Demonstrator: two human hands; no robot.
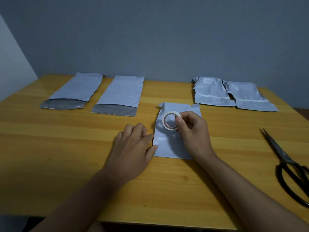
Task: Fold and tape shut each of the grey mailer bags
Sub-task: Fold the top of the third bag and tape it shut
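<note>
- At the middle of the table, the right hand (192,131) pinches a white ring-shaped roll of tape (170,121) between thumb and curled fingers, holding it upright just above a folded grey plastic mailer bag (172,148).
- Left hand (133,144) lies palm down at the bag's 9 o'clock edge, fingers bent and relaxed, thumb and fingertips touching that edge without gripping it.
- This folded bag is crinkled and glossy, with creased corners at its far end; whether anything is inside cannot be told.
- Toward 10 o'clock lie two flat grey mailer bags, a far-left open bag (73,91) and a second open bag (120,96), each with its darker grey flap unfolded toward the person.
- Toward 1 o'clock, two more wrinkled bags sit touching, a first taped bag (210,92) and a second taped bag (247,96), each folded over with a pale strip across the fold.
- Black metal scissors (287,163) lie at 3 o'clock, well apart, blades together.
- Everything rests on a yellow wood-grain table (66,156) set against a plain blue-grey wall (150,39).
</note>
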